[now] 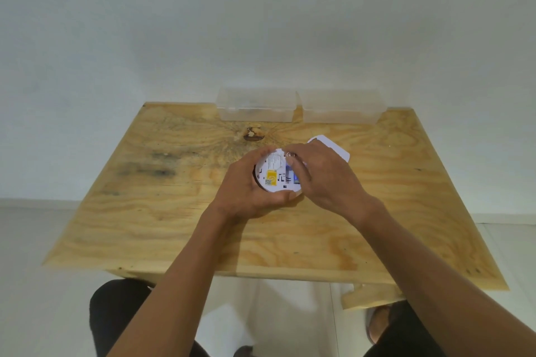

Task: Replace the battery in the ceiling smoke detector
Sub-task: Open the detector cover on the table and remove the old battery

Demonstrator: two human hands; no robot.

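A round white smoke detector [274,174] lies back side up over the middle of the wooden table [174,226], showing a yellow label and a QR code. My left hand [246,191] cups it from the left and below. My right hand [322,177] reaches in from the right, its fingertips pressed on a blue and silver battery [291,175] in the detector's compartment. A white cover plate [333,146] lies on the table behind my right hand, mostly hidden by it.
Two clear plastic boxes stand at the table's far edge, one [256,104] left of centre with something dark inside, the other [342,107] to its right. A dark knot [254,134] marks the wood. My knees show below the table's near edge.
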